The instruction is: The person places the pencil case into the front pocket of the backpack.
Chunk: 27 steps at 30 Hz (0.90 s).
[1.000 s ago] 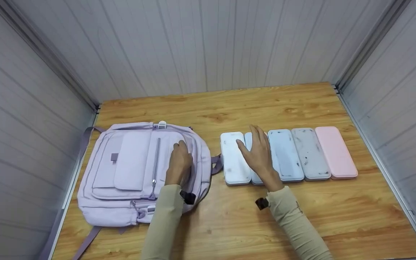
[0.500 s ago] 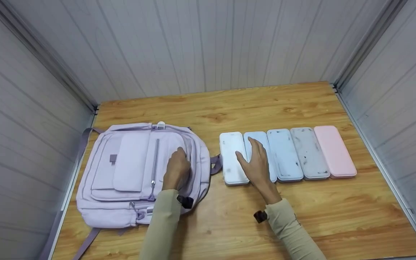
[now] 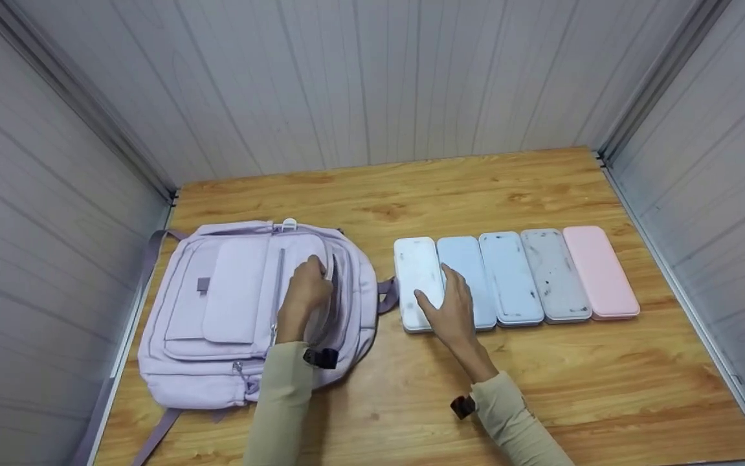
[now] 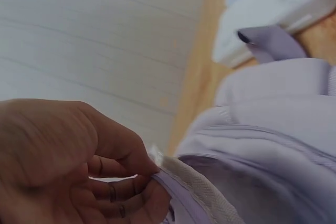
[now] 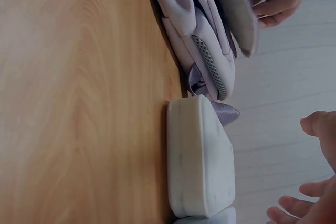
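Observation:
A lilac backpack (image 3: 236,285) lies flat on the table, its zipped opening parted along the right side. My left hand (image 3: 304,294) pinches the zipper-edged flap (image 4: 191,190) between thumb and fingers and holds it lifted; the dim inside of the pocket shows beneath in the left wrist view. My right hand (image 3: 453,310) hovers with spread fingers over the white case (image 3: 416,278) and the light blue case (image 3: 466,278) beside it. In the right wrist view its fingers hang apart from the white case, holding nothing.
To the right, another blue case (image 3: 510,278), a grey case (image 3: 555,275) and a pink case (image 3: 600,272) continue the row on the wooden table (image 3: 385,200). A purple strap (image 3: 388,294) sticks out between backpack and white case. Panel walls (image 3: 372,77) enclose three sides.
My left hand has moved left, pulling the backpack flap up and widening the opening. My right hand has come down and slightly left over the white and light blue cases.

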Available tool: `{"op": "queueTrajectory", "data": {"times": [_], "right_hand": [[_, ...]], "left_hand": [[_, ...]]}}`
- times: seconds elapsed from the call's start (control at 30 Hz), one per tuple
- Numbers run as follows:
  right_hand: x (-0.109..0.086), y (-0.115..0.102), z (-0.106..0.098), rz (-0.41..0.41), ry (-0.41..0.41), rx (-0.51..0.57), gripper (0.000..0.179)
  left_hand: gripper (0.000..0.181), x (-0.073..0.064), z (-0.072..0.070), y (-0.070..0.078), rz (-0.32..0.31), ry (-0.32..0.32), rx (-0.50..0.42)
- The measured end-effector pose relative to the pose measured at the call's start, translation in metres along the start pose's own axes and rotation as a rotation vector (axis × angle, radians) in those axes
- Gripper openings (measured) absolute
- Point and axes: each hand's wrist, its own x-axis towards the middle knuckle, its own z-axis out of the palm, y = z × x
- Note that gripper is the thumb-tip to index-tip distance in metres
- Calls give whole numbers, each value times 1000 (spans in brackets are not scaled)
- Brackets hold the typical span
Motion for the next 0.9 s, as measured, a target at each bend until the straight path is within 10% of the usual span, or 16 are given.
{"op": "queueTrajectory", "data": {"times": [0.3, 0.9], "right_hand": [[-15, -1, 9, 58, -59, -50, 76], [-33, -2, 14, 122, -134, -18, 89]], "left_hand": [[15, -12, -42, 11, 6, 114, 3], [30, -24, -103, -3, -48, 94, -68]]}}
